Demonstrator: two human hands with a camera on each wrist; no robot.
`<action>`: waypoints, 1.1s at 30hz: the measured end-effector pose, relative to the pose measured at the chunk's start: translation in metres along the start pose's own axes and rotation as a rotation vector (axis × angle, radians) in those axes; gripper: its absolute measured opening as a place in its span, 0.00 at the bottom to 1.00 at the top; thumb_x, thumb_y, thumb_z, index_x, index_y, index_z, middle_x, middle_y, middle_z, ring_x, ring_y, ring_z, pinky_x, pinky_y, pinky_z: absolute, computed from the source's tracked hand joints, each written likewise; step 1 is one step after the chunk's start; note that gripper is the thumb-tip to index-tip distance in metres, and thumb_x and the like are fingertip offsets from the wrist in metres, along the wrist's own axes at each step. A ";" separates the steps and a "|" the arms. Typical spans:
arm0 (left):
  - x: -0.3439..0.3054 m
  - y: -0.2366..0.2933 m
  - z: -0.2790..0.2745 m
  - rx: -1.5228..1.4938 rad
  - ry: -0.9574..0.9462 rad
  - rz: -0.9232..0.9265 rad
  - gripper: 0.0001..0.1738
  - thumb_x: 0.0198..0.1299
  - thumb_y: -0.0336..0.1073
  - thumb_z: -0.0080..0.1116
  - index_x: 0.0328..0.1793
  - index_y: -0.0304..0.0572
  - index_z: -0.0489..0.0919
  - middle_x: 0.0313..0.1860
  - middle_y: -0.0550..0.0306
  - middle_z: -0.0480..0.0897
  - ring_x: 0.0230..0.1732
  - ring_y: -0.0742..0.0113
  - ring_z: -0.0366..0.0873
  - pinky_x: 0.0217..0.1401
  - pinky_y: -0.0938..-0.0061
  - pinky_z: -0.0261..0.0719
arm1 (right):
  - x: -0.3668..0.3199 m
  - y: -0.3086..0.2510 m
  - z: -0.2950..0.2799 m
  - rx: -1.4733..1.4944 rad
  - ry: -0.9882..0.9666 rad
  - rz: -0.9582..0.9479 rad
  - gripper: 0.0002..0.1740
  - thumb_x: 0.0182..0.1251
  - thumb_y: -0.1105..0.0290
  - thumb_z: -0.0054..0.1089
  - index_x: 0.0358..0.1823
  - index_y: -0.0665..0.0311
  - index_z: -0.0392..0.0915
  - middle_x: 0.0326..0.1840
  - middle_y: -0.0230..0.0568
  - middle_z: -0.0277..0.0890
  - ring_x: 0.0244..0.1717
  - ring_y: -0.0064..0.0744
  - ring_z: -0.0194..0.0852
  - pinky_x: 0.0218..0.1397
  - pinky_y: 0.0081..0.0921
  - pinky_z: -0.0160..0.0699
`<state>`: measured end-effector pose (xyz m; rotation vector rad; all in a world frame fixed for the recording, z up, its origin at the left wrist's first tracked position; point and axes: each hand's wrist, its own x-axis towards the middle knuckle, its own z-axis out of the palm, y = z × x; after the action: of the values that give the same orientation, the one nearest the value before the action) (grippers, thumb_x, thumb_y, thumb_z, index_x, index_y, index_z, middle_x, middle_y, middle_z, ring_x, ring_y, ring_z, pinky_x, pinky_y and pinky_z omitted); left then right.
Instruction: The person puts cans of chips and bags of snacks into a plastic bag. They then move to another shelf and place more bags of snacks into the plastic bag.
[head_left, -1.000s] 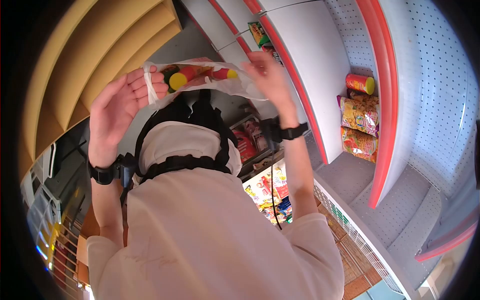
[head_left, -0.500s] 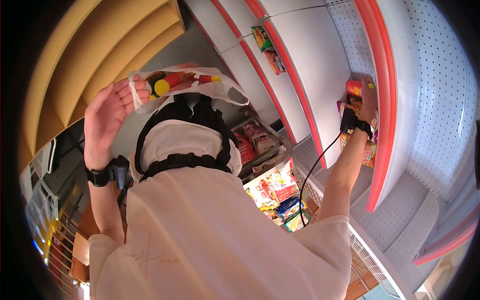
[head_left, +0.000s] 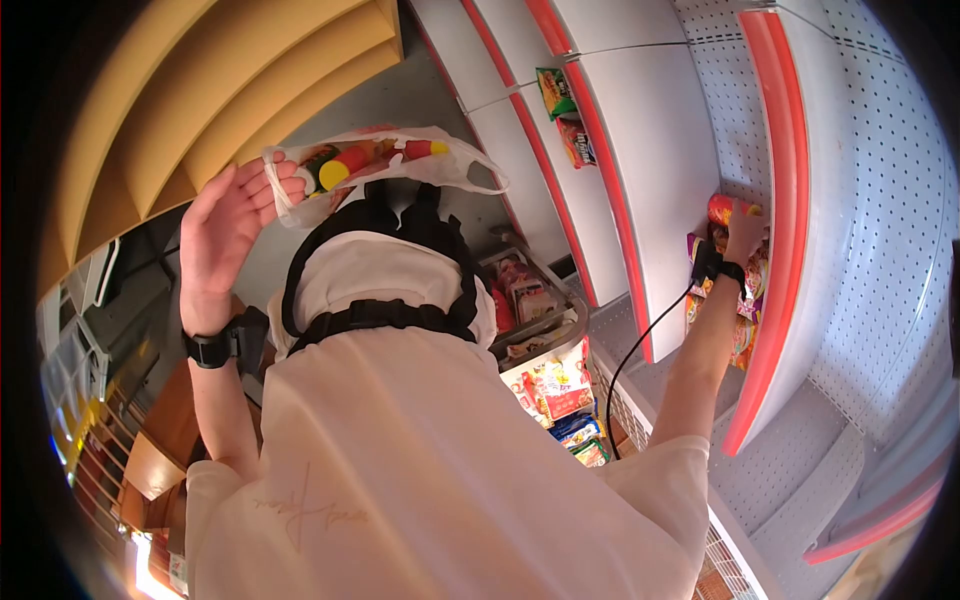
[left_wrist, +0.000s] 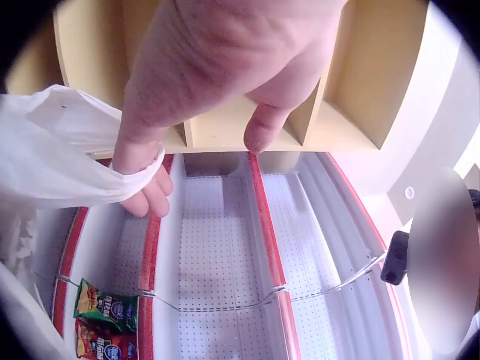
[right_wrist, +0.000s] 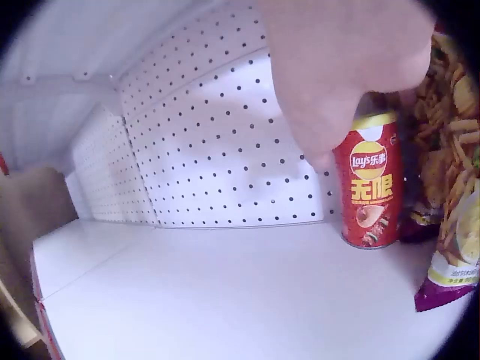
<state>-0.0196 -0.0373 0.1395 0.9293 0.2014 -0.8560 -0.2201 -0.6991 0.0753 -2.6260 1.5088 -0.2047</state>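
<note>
Hanging by one handle from the left hand (head_left: pixel 230 222), a thin white plastic bag (head_left: pixel 455 172) stretches out to that hand's right. The left fingers are extended through the handle, thumb held apart, carrying it without clenching. Holding that hand level should stop the loop from sliding off the fingertips. Just right of the fingers, inside the bag, lies a red canister with a yellow lid (head_left: pixel 350 163); the bag's other handle hangs free at its far end.

Farther to the left hand's right, between the two hands, a green packet (head_left: pixel 557 93) and a red packet (head_left: pixel 577 143) sit on shelving.

At far right, the right hand (head_left: pixel 745 238) is over the shelf. Bare white shelf surface (right_wrist: pixel 187 285) spreads to its left in the wrist view. Directly beneath the hand, a red Lay's can (right_wrist: pixel 369 180) stands upright. Thumb and fingers are about its top, but whether they pinch it cannot be told, as the hand hides the contact. Right of the can, just beside it, is a purple-edged snack packet (right_wrist: pixel 454 247).

A good hold would probably set thumb and fingers on opposite sides, below the yellow rim; lifting straight up, then leftward, should avoid dragging the packet.
</note>
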 end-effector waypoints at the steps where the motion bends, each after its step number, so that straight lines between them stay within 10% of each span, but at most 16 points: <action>1: -0.001 0.000 0.000 0.002 0.004 0.002 0.32 0.68 0.48 0.43 0.63 0.21 0.65 0.58 0.38 0.75 0.59 0.52 0.74 0.68 0.62 0.65 | 0.002 0.006 0.003 -0.038 0.014 0.000 0.55 0.50 0.38 0.65 0.66 0.74 0.53 0.60 0.67 0.65 0.62 0.62 0.66 0.60 0.49 0.72; 9: 0.007 0.004 0.003 0.019 -0.063 0.010 0.29 0.69 0.46 0.40 0.62 0.23 0.67 0.57 0.40 0.75 0.58 0.52 0.74 0.68 0.62 0.65 | 0.021 0.036 0.010 -0.137 0.010 -0.095 0.48 0.50 0.40 0.66 0.56 0.80 0.65 0.50 0.68 0.74 0.51 0.58 0.76 0.55 0.45 0.76; 17: 0.013 0.008 0.011 0.035 -0.086 -0.026 0.28 0.69 0.45 0.39 0.62 0.23 0.67 0.58 0.39 0.75 0.59 0.50 0.74 0.68 0.61 0.66 | -0.051 -0.073 -0.047 0.104 -0.044 -0.056 0.40 0.52 0.42 0.64 0.52 0.72 0.73 0.46 0.66 0.77 0.49 0.60 0.76 0.52 0.46 0.75; 21: 0.016 0.011 0.021 0.065 -0.109 -0.020 0.28 0.69 0.44 0.38 0.62 0.23 0.68 0.58 0.38 0.76 0.59 0.49 0.74 0.67 0.61 0.66 | -0.064 -0.086 -0.041 0.059 0.124 -0.407 0.34 0.56 0.45 0.63 0.53 0.68 0.72 0.43 0.60 0.78 0.47 0.56 0.77 0.51 0.41 0.75; 27: 0.017 0.017 0.039 0.071 -0.128 -0.031 0.27 0.68 0.43 0.40 0.61 0.23 0.69 0.57 0.38 0.76 0.57 0.49 0.76 0.66 0.62 0.67 | -0.148 -0.198 -0.045 0.464 -0.410 -0.403 0.32 0.54 0.52 0.66 0.53 0.68 0.70 0.47 0.56 0.77 0.50 0.51 0.77 0.52 0.38 0.75; 33: 0.020 0.027 0.055 0.164 -0.189 -0.039 0.32 0.67 0.48 0.40 0.64 0.22 0.65 0.60 0.37 0.74 0.60 0.48 0.73 0.68 0.61 0.65 | -0.212 -0.285 0.003 0.485 -0.504 -0.717 0.35 0.52 0.51 0.66 0.56 0.66 0.70 0.51 0.55 0.75 0.49 0.53 0.77 0.51 0.40 0.76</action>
<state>0.0020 -0.0824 0.1798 0.9932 -0.0146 -1.0019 -0.0830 -0.3728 0.1036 -2.4220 0.2853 0.0410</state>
